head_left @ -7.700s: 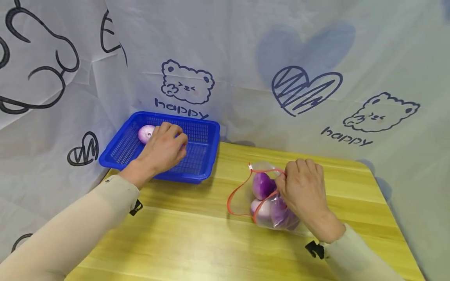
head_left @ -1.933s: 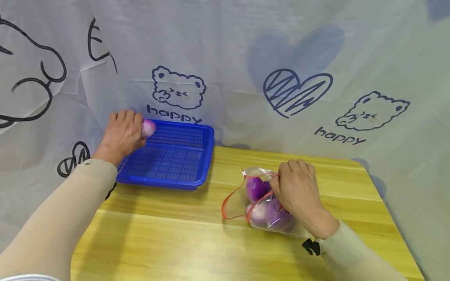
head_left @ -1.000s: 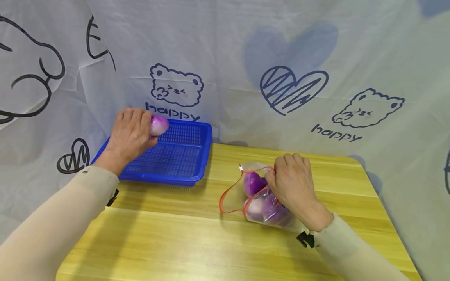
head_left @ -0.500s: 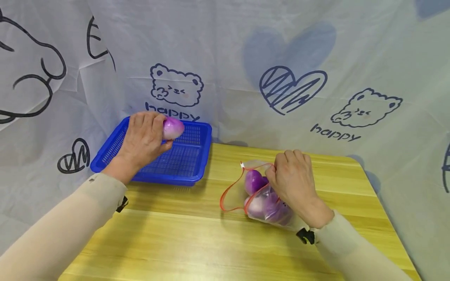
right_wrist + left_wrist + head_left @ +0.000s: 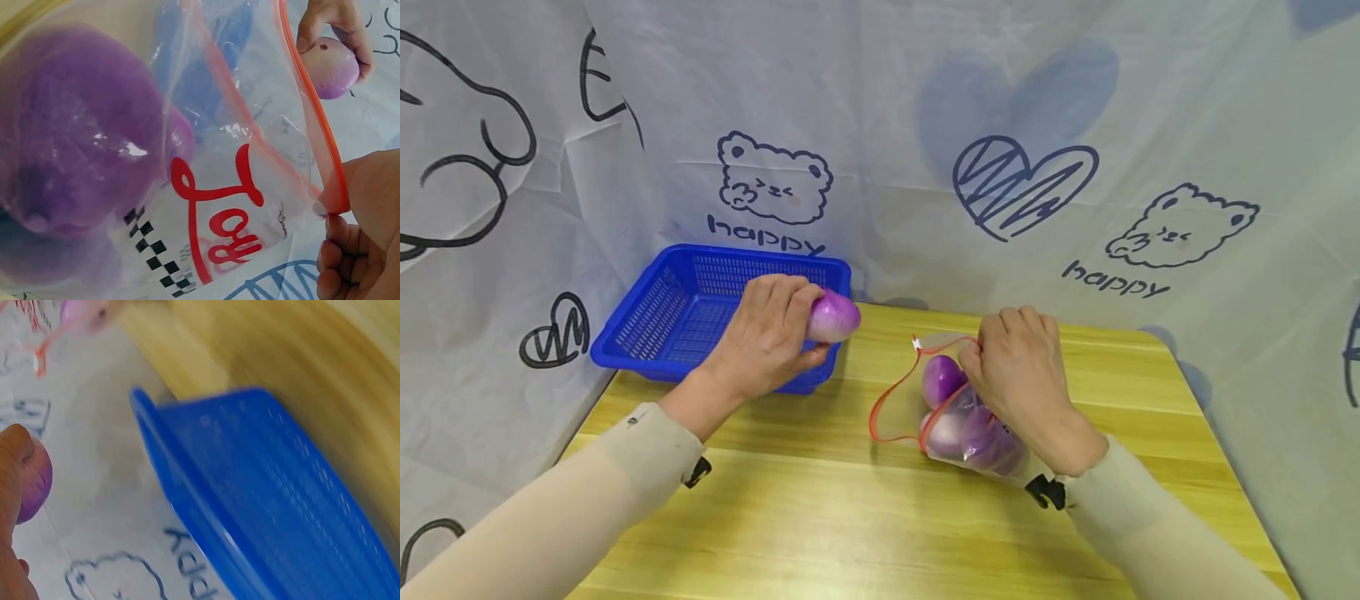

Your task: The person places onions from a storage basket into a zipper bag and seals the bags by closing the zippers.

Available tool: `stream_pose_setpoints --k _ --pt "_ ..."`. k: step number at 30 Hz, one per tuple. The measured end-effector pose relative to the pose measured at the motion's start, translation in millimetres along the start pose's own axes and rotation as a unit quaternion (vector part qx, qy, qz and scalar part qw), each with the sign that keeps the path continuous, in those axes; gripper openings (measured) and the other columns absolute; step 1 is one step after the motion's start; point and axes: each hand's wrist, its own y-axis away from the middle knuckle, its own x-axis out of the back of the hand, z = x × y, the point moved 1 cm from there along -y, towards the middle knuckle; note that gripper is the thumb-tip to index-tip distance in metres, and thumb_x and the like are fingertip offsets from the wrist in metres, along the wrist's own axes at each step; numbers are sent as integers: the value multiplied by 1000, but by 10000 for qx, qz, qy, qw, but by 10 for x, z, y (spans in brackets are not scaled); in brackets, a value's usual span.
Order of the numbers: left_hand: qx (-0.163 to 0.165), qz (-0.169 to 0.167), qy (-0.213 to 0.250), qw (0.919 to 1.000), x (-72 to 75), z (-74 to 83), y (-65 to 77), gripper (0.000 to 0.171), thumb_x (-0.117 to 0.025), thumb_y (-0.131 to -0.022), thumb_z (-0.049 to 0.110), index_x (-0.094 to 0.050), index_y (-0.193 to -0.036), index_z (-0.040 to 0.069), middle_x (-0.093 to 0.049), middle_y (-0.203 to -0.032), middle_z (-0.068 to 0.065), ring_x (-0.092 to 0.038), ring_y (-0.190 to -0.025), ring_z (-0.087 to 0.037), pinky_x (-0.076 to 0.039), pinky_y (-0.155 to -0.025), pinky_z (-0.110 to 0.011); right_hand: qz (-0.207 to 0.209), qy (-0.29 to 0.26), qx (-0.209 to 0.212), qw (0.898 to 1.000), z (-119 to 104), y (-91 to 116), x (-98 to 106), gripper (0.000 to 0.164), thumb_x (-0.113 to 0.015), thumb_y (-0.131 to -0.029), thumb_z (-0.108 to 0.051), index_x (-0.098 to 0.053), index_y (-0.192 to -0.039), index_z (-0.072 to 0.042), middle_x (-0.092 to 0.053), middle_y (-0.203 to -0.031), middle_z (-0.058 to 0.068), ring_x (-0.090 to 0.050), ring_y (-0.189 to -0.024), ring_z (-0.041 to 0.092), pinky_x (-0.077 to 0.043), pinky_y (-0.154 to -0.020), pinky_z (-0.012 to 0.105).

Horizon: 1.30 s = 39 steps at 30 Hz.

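Observation:
My left hand (image 5: 763, 337) grips a purple-and-white onion (image 5: 837, 317), held in the air over the right front corner of the blue basket (image 5: 658, 367). In the right wrist view this onion shows a small dark hole at one end. With curled fingers, my right hand (image 5: 1022, 379) pinches the edge of a clear zip bag (image 5: 212, 206), whose mouth gapes toward the left. Red lettering and a black check pattern mark the plastic. Several purple onions (image 5: 942, 381) lie inside the bag on the table. The left wrist view shows only part of the left hand.
The blue basket stands at the back left of the wooden table (image 5: 850, 517), and no onion shows in its visible part. A white printed cloth (image 5: 895, 125) hangs behind and to the left. The table's right edge slopes away beyond the right hand.
The onion once lying in the basket is now in my left hand, which carries it rightward and lower, from the basket's left side to its right front corner. My right hand keeps hold of the bag.

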Motion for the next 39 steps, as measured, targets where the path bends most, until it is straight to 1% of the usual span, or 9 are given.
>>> stream_pose_setpoints --k 7,11,14,22,25,29,32,34,39 --pt "-211 -99 476 9986 -96 383 -48 75 -90 -76 38 -50 -129 1 -56 -118 -18 -53 -108 -37 -48 -93 -51 110 59 267 9996 -29 -35 7 22 -51 -88 -17 -44 -69 -8 -42 -68 8 -43 -69 34 -35 -70 46" --pt "-321 -205 558 9977 -180 557 -32 75 -88 -78 40 -50 -130 1 -56 -119 -17 -53 -109 -35 -48 -95 -50 233 117 598 9979 -28 -28 -8 24 -45 -91 -16 -40 -70 -6 -38 -67 9 -41 -66 35 -35 -65 46" --pt "-377 -252 585 9973 -253 665 -14 73 -87 -78 40 -52 -129 1 -57 -119 -17 -55 -110 -34 -48 -97 -49 223 116 689 9973 -24 -21 -18 25 -43 -93 -17 -39 -71 -6 -37 -68 9 -40 -66 35 -34 -64 45" --pt "-533 -393 616 9959 -472 917 -91 68 -81 -85 45 -54 -132 4 -59 -118 -13 -54 -107 -31 -48 -94 -46 164 -5 590 9981 -15 -13 -31 25 -43 -93 -18 -39 -71 -7 -37 -68 8 -40 -66 33 -33 -65 44" --pt "-556 -483 642 9952 -551 1008 -160 68 -82 -86 48 -55 -134 9 -57 -117 -10 -52 -105 -28 -46 -93 -43 163 -43 529 9985 -13 -6 -35 24 -45 -93 -18 -41 -72 -6 -39 -68 8 -41 -66 34 -33 -65 45" --pt "-597 -349 613 9957 -665 1122 -265 61 -82 -87 49 -57 -131 14 -56 -114 -6 -51 -99 -24 -46 -89 -41 118 -61 444 9989 -15 2 -34 24 -47 -93 -18 -43 -73 -6 -41 -69 8 -43 -67 35 -34 -66 46" --pt "-568 -148 580 9966 -760 1194 -327 55 -80 -91 46 -58 -131 15 -56 -110 -4 -52 -97 -23 -46 -87 -39 122 -71 406 9991 -20 12 -25 23 -50 -92 -17 -44 -73 -6 -43 -69 9 -44 -67 35 -35 -66 47" --pt "-535 -130 550 9970 -806 1233 -353 50 -76 -95 46 -59 -131 16 -57 -110 -2 -53 -98 -22 -47 -86 -38 131 -82 374 9992 -23 22 -21 23 -52 -91 -18 -45 -73 -6 -44 -69 10 -44 -67 36 -35 -67 47" --pt "-578 -366 502 9964 -837 1294 -374 41 -65 -103 41 -58 -132 14 -60 -116 -3 -55 -103 -23 -47 -88 -38 48 -99 233 9997 -23 52 -7 24 -53 -92 -20 -47 -74 -5 -45 -70 10 -45 -69 36 -34 -68 47"
